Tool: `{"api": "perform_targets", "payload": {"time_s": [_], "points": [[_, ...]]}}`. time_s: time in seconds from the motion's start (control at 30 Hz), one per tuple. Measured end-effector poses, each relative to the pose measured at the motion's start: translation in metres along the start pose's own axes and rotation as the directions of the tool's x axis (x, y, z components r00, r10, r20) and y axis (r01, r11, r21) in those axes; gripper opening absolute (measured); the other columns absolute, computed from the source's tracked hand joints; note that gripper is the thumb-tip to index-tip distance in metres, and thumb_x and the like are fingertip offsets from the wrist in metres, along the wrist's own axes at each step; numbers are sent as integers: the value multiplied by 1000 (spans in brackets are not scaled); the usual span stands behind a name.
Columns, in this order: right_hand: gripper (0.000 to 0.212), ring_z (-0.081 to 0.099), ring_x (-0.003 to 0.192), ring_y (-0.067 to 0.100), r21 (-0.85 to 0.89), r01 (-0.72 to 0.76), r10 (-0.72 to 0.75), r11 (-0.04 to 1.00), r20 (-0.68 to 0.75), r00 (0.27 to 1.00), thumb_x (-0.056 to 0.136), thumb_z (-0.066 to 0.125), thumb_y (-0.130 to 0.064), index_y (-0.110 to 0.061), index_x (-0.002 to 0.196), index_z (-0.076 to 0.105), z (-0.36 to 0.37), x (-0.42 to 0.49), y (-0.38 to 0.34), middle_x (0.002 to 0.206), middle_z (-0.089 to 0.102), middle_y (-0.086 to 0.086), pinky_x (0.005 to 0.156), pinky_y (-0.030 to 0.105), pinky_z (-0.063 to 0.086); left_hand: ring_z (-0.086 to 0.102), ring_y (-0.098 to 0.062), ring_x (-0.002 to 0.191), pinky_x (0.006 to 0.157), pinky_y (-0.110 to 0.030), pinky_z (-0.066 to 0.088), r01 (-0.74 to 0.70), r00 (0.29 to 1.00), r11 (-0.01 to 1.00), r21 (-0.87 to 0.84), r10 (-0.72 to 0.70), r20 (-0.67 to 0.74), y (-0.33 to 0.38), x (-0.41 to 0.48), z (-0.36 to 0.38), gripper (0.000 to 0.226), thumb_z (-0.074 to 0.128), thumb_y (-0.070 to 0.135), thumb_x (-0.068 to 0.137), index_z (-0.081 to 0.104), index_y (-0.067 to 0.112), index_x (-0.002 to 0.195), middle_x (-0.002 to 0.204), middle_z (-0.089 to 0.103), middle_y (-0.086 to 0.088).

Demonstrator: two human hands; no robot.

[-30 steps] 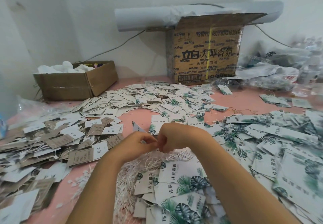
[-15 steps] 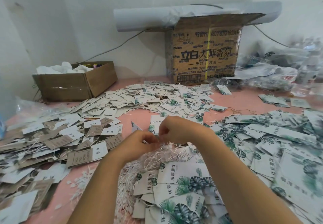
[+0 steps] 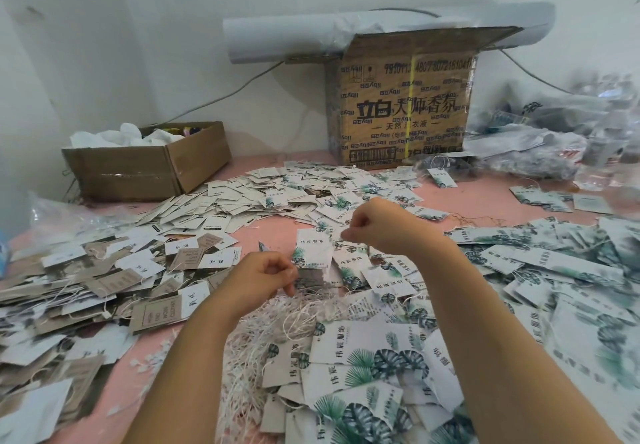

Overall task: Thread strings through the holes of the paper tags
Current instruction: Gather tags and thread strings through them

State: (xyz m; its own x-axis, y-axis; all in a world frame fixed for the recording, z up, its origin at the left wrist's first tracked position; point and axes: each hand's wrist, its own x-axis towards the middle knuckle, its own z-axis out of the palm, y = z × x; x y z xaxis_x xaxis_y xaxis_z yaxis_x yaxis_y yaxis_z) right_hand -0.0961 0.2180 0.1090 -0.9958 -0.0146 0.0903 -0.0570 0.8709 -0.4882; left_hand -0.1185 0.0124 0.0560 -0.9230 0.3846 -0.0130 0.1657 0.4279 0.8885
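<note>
The left hand point(image 3: 263, 277) has its fingers curled in, thumb against forefinger, clamped on a tag point(image 3: 262, 247). The hand hides most of this tag. Only a small pointed corner shows, pale with a dark greenish edge, sticking out just above the knuckles. That corner points up and away from the person, tilted slightly left. The rest of the long axis is hidden, so I cannot tell how it runs.

The right hand point(image 3: 377, 225) is raised beyond and to the right of the left fingers, well apart from them. It is curled into a fist, with thumb and forefinger pinched on a string point(image 3: 346, 240) that shows only faintly.

Between the two sets of fingertips a loose tag point(image 3: 311, 248) lies flat on the pink table point(image 3: 273, 229). It is white with dark characters at its far end and a green leaf at its near end. A heap of white strings point(image 3: 263, 336) lies just below the left fingers.
</note>
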Motion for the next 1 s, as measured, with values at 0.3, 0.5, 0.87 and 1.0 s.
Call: {"api": "perform_targets", "payload": {"time_s": [0.3, 0.5, 0.87, 1.0], "points": [[22, 55, 66, 13, 727, 69, 117, 684, -203, 972, 90, 59, -21, -10, 70, 57, -7, -3, -3, 73, 65, 2, 64, 24, 49, 42, -8, 50, 40, -13, 33, 100, 995, 994, 44, -100, -10, -10, 1, -5, 15, 56, 13, 93, 63, 14, 79, 58, 64, 8], [21, 67, 65, 19, 964, 107, 102, 243, -135, 986, 94, 52, -19, -10, 75, 50, 2, -1, -12, 70, 70, 7, 69, 31, 58, 44, -9, 54, 47, -18, 35, 53, 998, 999, -2, -53, -47, -12, 4, -1, 19, 48, 34, 95, 60, 21, 90, 64, 62, 7], [22, 47, 59, 6, 45, -84, 82, 995, 59, 995, 92, 52, -16, -14, 113, 58, 25, 4, -5, 80, 54, -6, 45, 13, 38, 53, -7, 69, 60, -25, 41, -79, 982, 932, 353, 134, -134, -22, 11, 7, 39, 31, 53, 92, 55, 26, 110, 83, 58, 10], [37, 57, 110, 23, -247, -165, 219, 955, 208, 953, 93, 52, -22, -6, 126, 54, 33, 3, 4, 125, 58, 8, 93, 32, 47, 62, -17, 76, 55, -21, 37, -36, 960, 886, 462, 159, -230, -23, 13, 7, 35, 38, 42, 97, 61, 17, 96, 84, 66, 1]]}}
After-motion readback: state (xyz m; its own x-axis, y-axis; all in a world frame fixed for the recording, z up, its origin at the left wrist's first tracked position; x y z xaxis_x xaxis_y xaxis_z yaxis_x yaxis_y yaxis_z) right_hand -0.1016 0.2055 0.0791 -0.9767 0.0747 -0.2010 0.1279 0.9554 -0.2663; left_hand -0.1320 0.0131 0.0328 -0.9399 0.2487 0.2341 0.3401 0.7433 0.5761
